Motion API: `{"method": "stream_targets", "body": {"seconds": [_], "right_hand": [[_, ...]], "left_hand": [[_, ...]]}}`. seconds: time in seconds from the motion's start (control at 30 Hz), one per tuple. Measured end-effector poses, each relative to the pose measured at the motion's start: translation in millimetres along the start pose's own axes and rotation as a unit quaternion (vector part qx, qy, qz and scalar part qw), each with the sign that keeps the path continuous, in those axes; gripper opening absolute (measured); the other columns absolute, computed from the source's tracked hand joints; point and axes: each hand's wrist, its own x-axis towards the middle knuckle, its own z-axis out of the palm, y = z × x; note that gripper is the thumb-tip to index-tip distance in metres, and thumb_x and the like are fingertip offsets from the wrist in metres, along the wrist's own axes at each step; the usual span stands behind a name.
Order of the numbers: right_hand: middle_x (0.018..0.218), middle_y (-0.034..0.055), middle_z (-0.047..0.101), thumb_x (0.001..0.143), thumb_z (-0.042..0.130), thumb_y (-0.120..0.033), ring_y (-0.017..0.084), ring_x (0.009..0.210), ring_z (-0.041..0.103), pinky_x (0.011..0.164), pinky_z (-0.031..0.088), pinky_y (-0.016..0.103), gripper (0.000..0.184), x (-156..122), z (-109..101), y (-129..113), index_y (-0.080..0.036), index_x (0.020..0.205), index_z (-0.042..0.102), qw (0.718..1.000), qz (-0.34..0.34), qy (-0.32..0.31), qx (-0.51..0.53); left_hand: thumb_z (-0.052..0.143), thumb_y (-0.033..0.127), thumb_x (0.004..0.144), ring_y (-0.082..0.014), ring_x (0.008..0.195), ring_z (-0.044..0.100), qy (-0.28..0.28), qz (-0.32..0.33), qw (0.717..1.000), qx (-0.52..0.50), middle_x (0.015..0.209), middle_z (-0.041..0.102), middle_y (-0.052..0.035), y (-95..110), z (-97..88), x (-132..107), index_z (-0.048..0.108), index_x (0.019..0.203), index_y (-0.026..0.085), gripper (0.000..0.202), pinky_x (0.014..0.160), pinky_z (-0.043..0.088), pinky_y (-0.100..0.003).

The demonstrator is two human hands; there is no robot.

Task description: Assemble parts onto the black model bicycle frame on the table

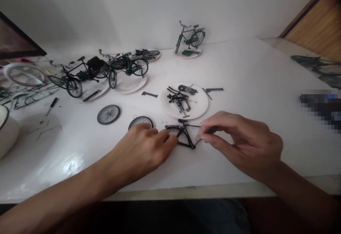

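A black model bicycle frame [188, 138] with a small saddle [183, 121] is held low over the white table. My left hand [149, 145] is closed on the frame's left end, and its fingertips are hidden behind the knuckles. From the other side, my right hand [237, 138] pinches a small screwdriver [212, 129] by its dark handle. Its thin shaft slants down toward the frame's lower corner; whether the tip touches cannot be made out. A spoked model wheel [141, 121] lies just beyond my left knuckles, partly covered by them.
Behind the frame, a paper plate [204, 107] carries small black parts. Another wheel [108, 114] lies left of it. Assembled model bicycles [130, 67] stand at the back left, and a green one [190, 36] at the back. A second screwdriver [52, 106] and a white bowl [7, 134] are at left.
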Motion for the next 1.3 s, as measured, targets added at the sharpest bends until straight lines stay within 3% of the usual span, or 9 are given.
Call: {"method": "stream_targets", "body": {"seconds": [0.13, 0.63, 1.3], "right_hand": [[0.092, 0.0035, 0.075, 0.085, 0.074, -0.010, 0.015, 0.076, 0.070, 0.067, 0.062, 0.030, 0.025, 1.1, 0.2, -2.1, -0.021, 0.106, 0.069, 0.999, -0.013, -0.025, -0.028], [0.091, 0.0010, 0.074, 0.084, 0.075, -0.011, 0.017, 0.079, 0.072, 0.068, 0.063, 0.032, 0.028, -0.6, 1.3, -2.2, -0.026, 0.107, 0.069, 1.000, 0.004, -0.019, -0.022], [0.096, 0.0009, 0.075, 0.084, 0.076, -0.010, 0.017, 0.081, 0.071, 0.068, 0.061, 0.033, 0.031, -2.6, -0.2, -2.4, -0.027, 0.109, 0.068, 0.999, 0.028, -0.027, -0.036]], "left_hand": [[0.049, 0.002, 0.090, -0.0167, 0.048, 0.043, -0.008, -0.008, 1.000, 0.000, 0.068, 0.053, 0.0036, 1.0, 0.0, -0.9, 0.052, 0.089, 0.020, 0.018, 0.050, 0.031, -0.034], [0.046, -0.001, 0.089, -0.0144, 0.048, 0.041, -0.008, -0.017, 1.000, 0.008, 0.064, 0.051, 0.0037, 0.4, -1.4, -1.6, 0.053, 0.085, 0.019, 0.020, 0.049, 0.026, -0.033], [0.050, -0.004, 0.082, -0.0162, 0.049, 0.045, -0.030, -0.016, 0.999, 0.022, 0.069, 0.054, 0.0028, 2.8, -4.5, -3.1, 0.053, 0.089, 0.019, 0.024, 0.049, 0.031, -0.034]]}}
